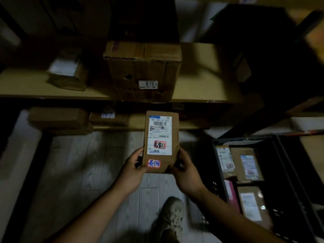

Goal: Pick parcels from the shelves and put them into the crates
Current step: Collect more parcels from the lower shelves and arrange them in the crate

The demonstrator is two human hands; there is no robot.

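I hold a flat brown cardboard parcel point(173, 137) upright in front of me, its white shipping label with barcodes and handwritten marks facing me. My left hand point(134, 170) grips its lower left edge and my right hand point(185, 172) grips its lower right edge. The parcel hangs above the floor, in front of the shelves point(201, 88). A dark crate point(280, 172) at the right holds several labelled parcels.
A large cardboard box point(142, 71) marked 0151 stands on the middle shelf, with a smaller parcel point(67, 74) to its left. Flat boxes point(59, 118) lie on the lowest shelf. My shoe point(171, 214) rests on the pale plank floor.
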